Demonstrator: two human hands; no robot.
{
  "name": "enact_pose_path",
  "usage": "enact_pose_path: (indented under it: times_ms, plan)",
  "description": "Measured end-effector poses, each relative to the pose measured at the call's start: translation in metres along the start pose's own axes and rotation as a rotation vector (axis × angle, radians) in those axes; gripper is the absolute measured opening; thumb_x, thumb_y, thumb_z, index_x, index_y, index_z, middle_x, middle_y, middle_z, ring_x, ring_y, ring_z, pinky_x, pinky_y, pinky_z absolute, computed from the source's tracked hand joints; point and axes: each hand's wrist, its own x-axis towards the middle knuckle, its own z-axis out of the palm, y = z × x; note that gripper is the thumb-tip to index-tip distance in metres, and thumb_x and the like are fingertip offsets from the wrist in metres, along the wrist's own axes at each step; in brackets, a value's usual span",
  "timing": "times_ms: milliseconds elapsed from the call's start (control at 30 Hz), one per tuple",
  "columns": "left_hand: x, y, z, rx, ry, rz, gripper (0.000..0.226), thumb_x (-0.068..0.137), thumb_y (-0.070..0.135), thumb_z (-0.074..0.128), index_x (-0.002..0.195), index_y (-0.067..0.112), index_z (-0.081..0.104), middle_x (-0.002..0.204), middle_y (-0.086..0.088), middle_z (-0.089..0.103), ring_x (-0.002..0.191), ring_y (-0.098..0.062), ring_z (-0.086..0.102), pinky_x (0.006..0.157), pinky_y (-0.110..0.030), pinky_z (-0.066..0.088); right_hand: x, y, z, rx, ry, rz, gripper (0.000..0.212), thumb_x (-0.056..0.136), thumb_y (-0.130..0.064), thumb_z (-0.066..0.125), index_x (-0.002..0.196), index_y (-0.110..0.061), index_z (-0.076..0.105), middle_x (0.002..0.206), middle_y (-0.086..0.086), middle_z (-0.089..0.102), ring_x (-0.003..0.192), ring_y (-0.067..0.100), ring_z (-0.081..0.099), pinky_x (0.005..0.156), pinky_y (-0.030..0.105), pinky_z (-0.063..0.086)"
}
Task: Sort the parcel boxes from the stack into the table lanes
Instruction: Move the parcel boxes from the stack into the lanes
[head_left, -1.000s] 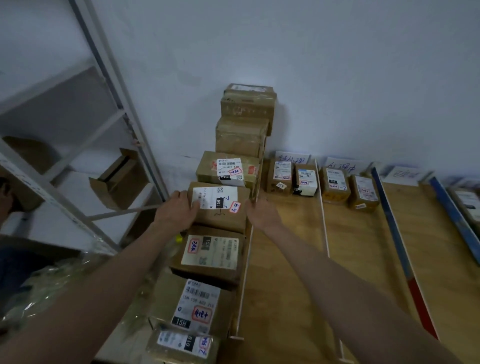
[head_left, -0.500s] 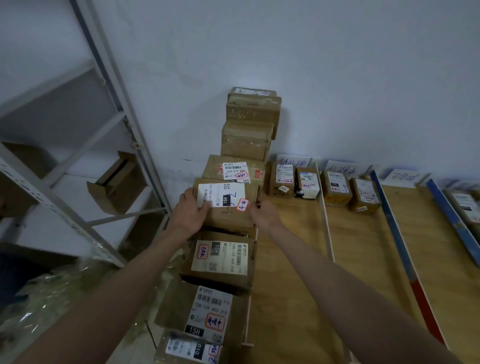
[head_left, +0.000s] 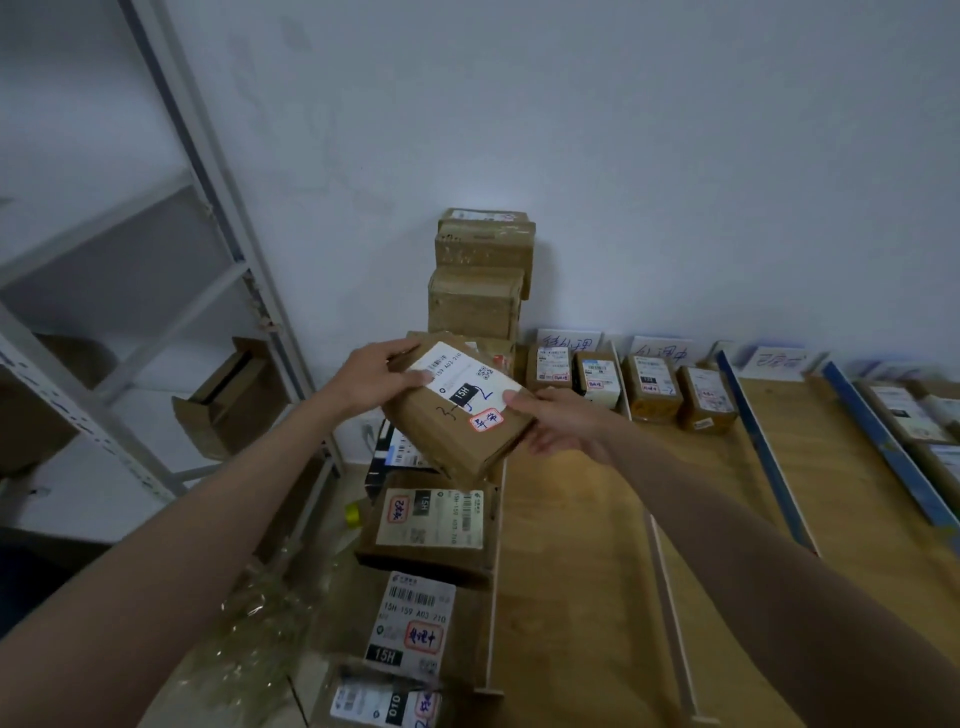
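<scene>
Head cam shows both hands, left hand and right hand, fingers clamped on a tilted parcel box lifted above the stack, so next it probably swings toward 2 o'clock into a bench lane matching its red sticker.

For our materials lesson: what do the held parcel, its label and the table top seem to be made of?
Held parcel: brown matte corrugated cardboard, judging by its folded edges.
Label: white printed paper, probably adhesive.
Table top: light wood or wood-look laminate; grain lines show.
</scene>
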Motion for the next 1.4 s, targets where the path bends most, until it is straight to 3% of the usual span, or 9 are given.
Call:
enact_pose_path:
  times_ms: [167,333,400,467,633,900,1200,1333,1400]
  plan:
    - [0.013,0.032,0.003,0.039,-0.073,0.059,0.065,0.089,0.045,0.067,0.147,0.024,0.046,0.151,-0.004,0.045,0.137,-0.025,0.043,0.111,-0.040,0.033,-0.024,-0.001,-0.018,-0.019,0.003,0.019,0.078,0.087,-0.053,0.067,0.146,-0.010,0.041,0.126,0.012,0.063,0.093,0.021,0.072,0.079,0.030,0.060]
    - [0.024,0.069,0.034,0.103,-0.074,0.163,0.061,0.092,0.048,0.061,0.146,0.024,0.046,0.143,-0.004,0.053,0.129,-0.024,0.050,0.106,-0.038,0.037,-0.057,0.012,-0.044,-0.038,0.125,0.051,0.070,0.092,-0.053,0.060,0.142,-0.007,0.046,0.124,0.014,0.064,0.083,0.019,0.072,0.067,0.026,0.059]
    - [0.027,0.086,0.052,0.098,-0.037,0.208,0.056,0.096,0.047,0.056,0.144,0.020,0.049,0.140,-0.004,0.055,0.126,-0.025,0.052,0.097,-0.034,0.038,-0.072,0.023,-0.058,-0.003,0.185,0.081,0.063,0.093,-0.050,0.060,0.136,-0.005,0.051,0.120,0.014,0.065,0.090,0.023,0.071,0.078,0.032,0.061]
    - [0.028,0.103,0.074,0.111,-0.023,0.249,0.052,0.098,0.049,0.050,0.139,0.017,0.052,0.138,-0.007,0.054,0.123,-0.027,0.052,0.099,-0.039,0.043,-0.088,0.040,-0.073,0.038,0.236,0.117,0.058,0.095,-0.045,0.061,0.134,-0.004,0.051,0.122,0.014,0.065,0.097,0.028,0.071,0.089,0.039,0.059]
    - [0.025,0.140,0.137,0.399,-0.122,0.313,0.060,0.101,0.056,0.033,0.144,0.015,0.044,0.150,-0.011,0.041,0.134,-0.030,0.043,0.106,-0.044,0.039,-0.124,0.092,-0.114,0.169,0.415,0.206,0.047,0.097,-0.037,0.060,0.130,-0.004,0.052,0.118,0.012,0.063,0.102,0.026,0.068,0.084,0.036,0.061]
    - [-0.014,0.206,0.250,0.618,-0.212,0.406,0.063,0.101,0.055,0.034,0.147,0.012,0.038,0.149,-0.010,0.041,0.133,-0.029,0.043,0.105,-0.042,0.042,-0.176,0.185,-0.186,0.263,0.675,0.321,0.054,0.096,-0.038,0.060,0.134,-0.001,0.048,0.126,0.014,0.057,0.108,0.027,0.063,0.083,0.038,0.060]
    - [-0.073,0.280,0.393,0.653,-0.202,0.418,0.060,0.101,0.055,0.031,0.143,0.013,0.041,0.143,-0.007,0.044,0.128,-0.026,0.046,0.103,-0.040,0.042,-0.259,0.290,-0.272,0.304,0.771,0.379,0.048,0.097,-0.035,0.058,0.132,-0.003,0.049,0.120,0.012,0.059,0.107,0.027,0.061,0.092,0.041,0.057]
    - [-0.097,0.315,0.445,0.622,-0.208,0.445,0.057,0.101,0.052,0.032,0.141,0.013,0.043,0.139,-0.007,0.047,0.124,-0.026,0.049,0.101,-0.038,0.041,-0.289,0.332,-0.304,0.261,0.813,0.383,0.049,0.098,-0.036,0.056,0.133,-0.002,0.051,0.117,0.011,0.057,0.101,0.024,0.057,0.082,0.036,0.053]
    - [-0.105,0.331,0.466,0.628,-0.221,0.467,0.057,0.101,0.051,0.033,0.141,0.012,0.044,0.138,-0.007,0.048,0.123,-0.026,0.050,0.102,-0.039,0.041,-0.301,0.352,-0.319,0.255,0.833,0.390,0.053,0.097,-0.037,0.056,0.135,0.000,0.050,0.123,0.012,0.057,0.109,0.027,0.057,0.089,0.039,0.051]
